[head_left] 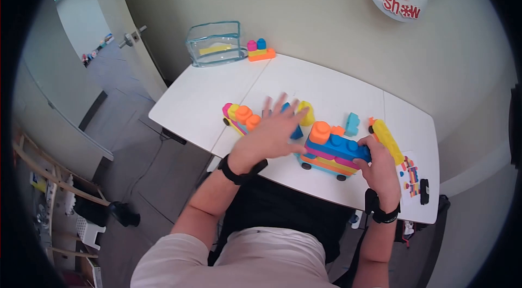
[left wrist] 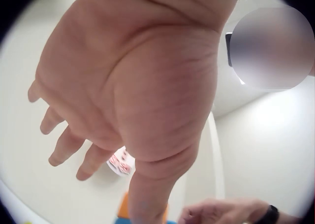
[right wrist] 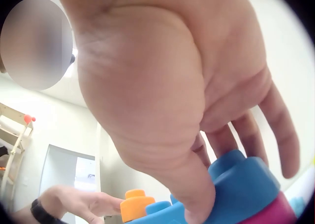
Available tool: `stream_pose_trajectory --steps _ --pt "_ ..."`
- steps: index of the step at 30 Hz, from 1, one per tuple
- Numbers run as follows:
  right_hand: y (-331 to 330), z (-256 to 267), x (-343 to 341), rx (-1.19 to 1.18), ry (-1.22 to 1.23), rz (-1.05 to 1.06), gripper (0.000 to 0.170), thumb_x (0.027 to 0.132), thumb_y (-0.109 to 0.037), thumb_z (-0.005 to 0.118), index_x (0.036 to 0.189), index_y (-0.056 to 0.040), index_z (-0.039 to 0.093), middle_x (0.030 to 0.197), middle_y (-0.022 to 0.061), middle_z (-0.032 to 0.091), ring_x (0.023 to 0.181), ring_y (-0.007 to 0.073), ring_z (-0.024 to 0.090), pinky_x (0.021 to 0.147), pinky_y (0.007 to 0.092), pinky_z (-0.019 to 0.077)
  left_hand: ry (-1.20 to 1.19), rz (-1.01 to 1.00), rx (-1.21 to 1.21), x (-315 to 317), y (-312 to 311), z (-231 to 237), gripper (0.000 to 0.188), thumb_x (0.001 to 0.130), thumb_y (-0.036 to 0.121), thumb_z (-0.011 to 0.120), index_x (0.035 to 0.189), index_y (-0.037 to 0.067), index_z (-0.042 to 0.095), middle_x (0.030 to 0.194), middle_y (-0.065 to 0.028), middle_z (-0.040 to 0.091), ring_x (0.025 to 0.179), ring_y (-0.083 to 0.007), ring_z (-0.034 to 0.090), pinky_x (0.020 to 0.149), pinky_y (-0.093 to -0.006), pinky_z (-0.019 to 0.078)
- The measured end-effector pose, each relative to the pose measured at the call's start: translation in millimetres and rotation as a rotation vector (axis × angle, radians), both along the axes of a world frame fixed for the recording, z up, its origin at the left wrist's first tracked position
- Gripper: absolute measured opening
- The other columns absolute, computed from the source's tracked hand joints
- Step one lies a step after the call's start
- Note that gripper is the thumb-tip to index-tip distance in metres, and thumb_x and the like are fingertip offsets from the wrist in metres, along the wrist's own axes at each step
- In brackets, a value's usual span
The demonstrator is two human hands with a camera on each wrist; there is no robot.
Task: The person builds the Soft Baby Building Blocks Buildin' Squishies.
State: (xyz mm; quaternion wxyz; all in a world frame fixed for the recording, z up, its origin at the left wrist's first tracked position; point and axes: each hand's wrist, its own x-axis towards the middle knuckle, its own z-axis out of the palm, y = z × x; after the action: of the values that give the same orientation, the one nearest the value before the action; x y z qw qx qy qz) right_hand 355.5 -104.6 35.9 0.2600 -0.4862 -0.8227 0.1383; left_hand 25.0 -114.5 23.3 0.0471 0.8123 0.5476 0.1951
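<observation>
A vehicle built of toy building blocks (head_left: 329,162) stands on the white table (head_left: 272,78) in front of the person. It has dark wheels, teal, orange, yellow and magenta layers, a long blue block (head_left: 348,148) on top and an orange block (head_left: 319,132) at its left end. The right hand (head_left: 381,167) grips the blue block's right end, thumb on the near side and fingers behind. With fingers spread, the left hand (head_left: 266,138) hovers left of the vehicle, its thumb tip close to the vehicle's left end. Behind that hand, blue blocks are partly hidden.
Another block vehicle (head_left: 237,116) stands left, a yellow block (head_left: 306,113) and a teal block (head_left: 352,124) behind, and a yellow piece (head_left: 387,141) at right. A printed picture (head_left: 410,176) lies nearby. At the back left are a clear case (head_left: 215,46) and stacked blocks (head_left: 261,51).
</observation>
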Motion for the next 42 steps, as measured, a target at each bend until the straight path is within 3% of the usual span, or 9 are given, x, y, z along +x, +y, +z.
stream_pose_trajectory --steps 2,3,5,6,8,9,11,26,42 --pt "-1 0 -4 -0.004 -0.047 -0.004 0.042 0.088 -0.008 0.087 0.123 -0.0068 0.065 0.104 0.0199 0.071 0.101 0.0419 0.07 0.086 0.0499 0.0565 0.203 0.172 0.001 -31 -1 8 0.105 0.078 0.051 0.097 0.168 0.022 0.051 0.179 -0.0219 0.036 0.171 -0.0482 0.012 0.131 -0.0786 0.005" --pt "0 -1 -7 -0.009 -0.044 -0.009 0.042 0.088 -0.008 0.087 0.123 -0.0068 0.065 0.104 0.0199 0.071 0.101 0.0419 0.07 0.086 0.0499 0.0565 0.206 0.167 -0.002 -42 1 11 0.105 0.078 0.051 0.097 0.168 0.022 0.051 0.179 -0.0219 0.036 0.171 -0.0482 0.012 0.131 -0.0786 0.005" --pt "4 -4 -16 -0.015 0.023 0.058 0.042 0.089 -0.009 0.087 0.124 -0.0067 0.064 0.107 0.0197 0.072 0.102 0.0418 0.07 0.087 0.0494 0.057 0.231 0.399 -0.328 -61 3 17 0.088 0.073 0.037 0.1 0.153 0.019 0.067 0.174 -0.0212 0.043 0.166 -0.0466 0.028 0.133 -0.0685 0.0226" --pt "6 -4 -21 -0.019 0.022 0.055 0.042 0.089 -0.009 0.087 0.124 -0.0067 0.064 0.107 0.0197 0.072 0.102 0.0418 0.07 0.087 0.0494 0.057 0.232 0.396 -0.331 -73 9 9 0.088 0.073 0.037 0.1 0.153 0.019 0.067 0.174 -0.0212 0.043 0.166 -0.0466 0.028 0.133 -0.0685 0.0226" --pt "7 -4 -30 -0.061 0.014 0.076 0.041 0.09 -0.01 0.086 0.124 -0.0062 0.064 0.112 0.0177 0.073 0.106 0.0403 0.07 0.088 0.0487 0.0574 -0.02 0.339 -0.308 -88 21 -12 0.072 0.065 0.024 0.099 0.133 0.011 0.078 0.155 -0.0204 0.061 0.148 -0.0416 0.055 0.123 -0.0524 0.0477" --pt "7 -4 -34 -0.065 0.013 0.073 0.041 0.09 -0.01 0.086 0.124 -0.0062 0.064 0.112 0.0177 0.073 0.106 0.0403 0.07 0.088 0.0487 0.0574 -0.02 0.337 -0.312 -90 24 -14 0.072 0.065 0.024 0.099 0.133 0.011 0.078 0.155 -0.0204 0.061 0.148 -0.0416 0.055 0.123 -0.0524 0.0477" --pt "7 -5 -39 -0.003 0.034 0.145 0.039 0.091 -0.012 0.085 0.123 -0.0056 0.064 0.115 0.0149 0.073 0.109 0.0388 0.07 0.088 0.0482 0.0579 -0.031 0.437 -0.288 -86 24 -5 0.059 0.062 0.022 0.1 0.116 0.008 0.082 0.131 -0.0171 0.073 0.121 -0.0344 0.071 0.102 -0.0407 0.0606" --pt "8 -15 -51 0.058 0.065 0.153 0.034 0.092 -0.013 0.083 0.12 -0.0067 0.064 0.116 0.0133 0.072 0.113 0.0389 0.069 0.089 0.048 0.0591 -0.136 0.27 -0.109 -68 25 -18 0.052 0.065 0.032 0.102 0.106 0.004 0.085 0.109 -0.0189 0.078 0.109 -0.0372 0.073 0.096 -0.0442 0.0598" --pt "7 -23 -44 0.086 0.033 0.117 0.034 0.094 -0.012 0.083 0.121 -0.0091 0.063 0.116 0.0118 0.071 0.116 0.037 0.068 0.086 0.0497 0.0606 -0.215 0.326 -0.168 -63 36 -15 0.05 0.068 0.03 0.101 0.107 0.003 0.086 0.109 -0.019 0.081 0.101 -0.0345 0.078 0.093 -0.0419 0.0627"
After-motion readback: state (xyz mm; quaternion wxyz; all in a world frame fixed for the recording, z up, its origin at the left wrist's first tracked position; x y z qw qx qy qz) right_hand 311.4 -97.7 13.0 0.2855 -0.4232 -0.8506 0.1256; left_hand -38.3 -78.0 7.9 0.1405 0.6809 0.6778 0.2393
